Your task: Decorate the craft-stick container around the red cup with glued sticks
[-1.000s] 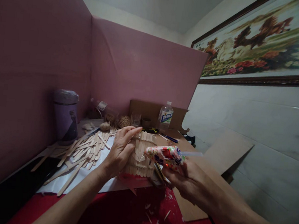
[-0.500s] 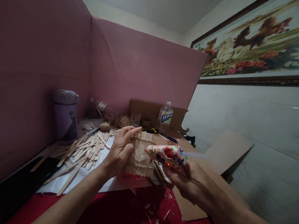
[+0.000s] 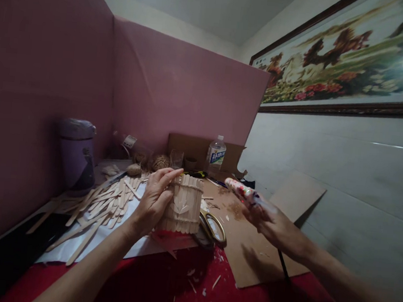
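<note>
My left hand (image 3: 154,196) grips the left side of an upright craft-stick piece (image 3: 184,204), with its fingers over the top edge. Two twine-like bands cross the sticks near top and bottom, and small pale pieces form a V between them. Off to the right, my right hand (image 3: 268,221) is wrapped round a patterned glue gun (image 3: 242,190), slightly blurred, its nozzle pointing up and left, apart from the stick piece. Gold-handled scissors (image 3: 217,228) lie just right of the stick piece.
Loose craft sticks (image 3: 111,204) cover white paper at the left. A purple container (image 3: 77,158) stands behind them. Twine balls (image 3: 160,162) and a bottle (image 3: 216,155) are at the back. Brown board (image 3: 247,264) lies at the right, on red cloth (image 3: 160,284).
My right hand has drawn the glue gun away to the right from the stick piece, uncovering the scissors. The whole view has shifted a little; my left hand keeps its hold.
</note>
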